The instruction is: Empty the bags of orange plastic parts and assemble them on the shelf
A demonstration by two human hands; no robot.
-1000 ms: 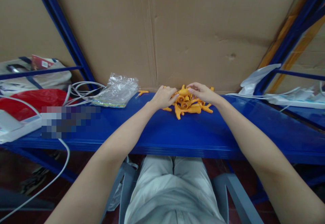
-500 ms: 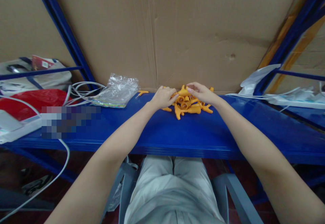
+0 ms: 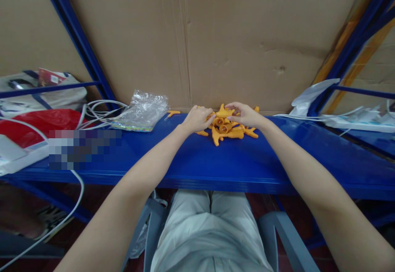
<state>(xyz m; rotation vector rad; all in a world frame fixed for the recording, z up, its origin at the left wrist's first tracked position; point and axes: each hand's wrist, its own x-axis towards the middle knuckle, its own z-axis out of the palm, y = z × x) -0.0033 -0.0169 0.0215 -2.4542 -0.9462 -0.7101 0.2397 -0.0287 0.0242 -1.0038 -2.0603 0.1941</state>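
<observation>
A pile of orange-yellow plastic pieces (image 3: 227, 129) lies on the blue tabletop (image 3: 216, 161); some are hollow and cup-like, others have forked ends. At the pile's left side, my left hand (image 3: 197, 120) curves over the pieces, its thumb and fingers apart. Opposite it, my right hand (image 3: 247, 115) reaches in with its thumb apart from its fingers, touching pieces at the back. One piece with a forked top (image 3: 222, 111) stands out between the two hands. Fingers and pile partly cover each other. Farther left lies a single orange piece (image 3: 174, 112) with a thin metal spiral.
Clear plastic packaging (image 3: 145, 109) lies left of the pile, beside looped white cables (image 3: 98, 111) and a red bag (image 3: 68, 122). A cardboard wall (image 3: 240, 49) closes off the back. Blue metal posts (image 3: 83, 37) rise at both sides. A white power strip (image 3: 358, 119) is at right.
My right hand has shifted slightly, its thumb now lower and farther from the fingers. The forked piece between the hands shows more fully. My left hand has hardly moved.
</observation>
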